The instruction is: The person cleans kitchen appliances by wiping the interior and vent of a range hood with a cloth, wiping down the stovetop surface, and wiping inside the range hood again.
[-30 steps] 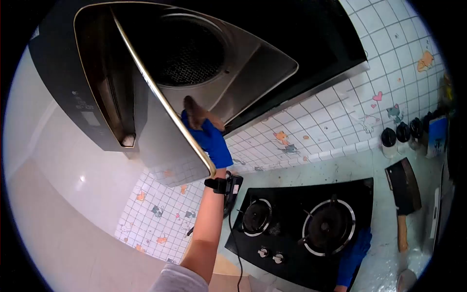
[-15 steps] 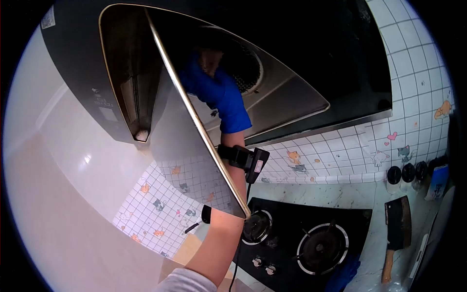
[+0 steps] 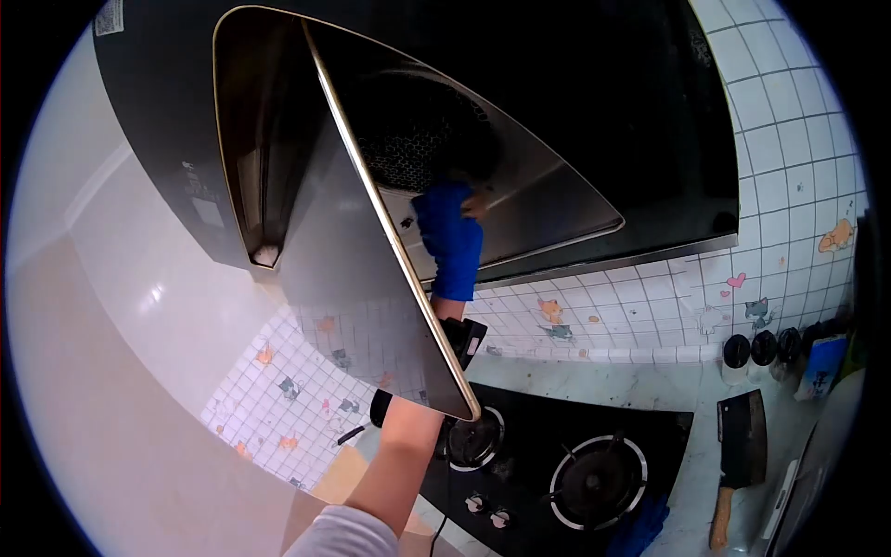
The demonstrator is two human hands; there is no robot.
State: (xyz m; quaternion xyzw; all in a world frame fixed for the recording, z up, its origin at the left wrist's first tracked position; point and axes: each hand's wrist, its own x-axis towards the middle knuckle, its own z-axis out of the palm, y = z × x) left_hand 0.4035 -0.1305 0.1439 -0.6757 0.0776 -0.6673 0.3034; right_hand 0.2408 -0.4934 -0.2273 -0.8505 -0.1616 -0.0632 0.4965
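Observation:
My left hand (image 3: 448,226), in a blue glove, reaches up behind the tilted panel (image 3: 348,251) of a dark range hood (image 3: 594,121). It is closed around a small pinkish-brown piece, perhaps a rag (image 3: 475,204), mostly hidden by the fingers. The hand is at the hood's inner metal surface, just below the round mesh opening (image 3: 399,158). Part of my forearm is hidden behind the panel's lower corner, and a black device (image 3: 464,341) is strapped at the wrist. At the lower right, my blue-gloved right hand (image 3: 640,525) rests by the hob's front edge, fingers apart.
Below the hood is a black gas hob (image 3: 529,418) with two burners. A cleaver (image 3: 742,446) lies on the counter to its right, near several black-lidded jars (image 3: 736,357) and a blue packet (image 3: 819,369). The panel's sharp-looking corner (image 3: 473,413) juts down beside my forearm.
My left hand has moved down and right, from across the mesh opening to the metal below it, uncovering more of the mesh. The view has shifted slightly; the right hand stays by the hob.

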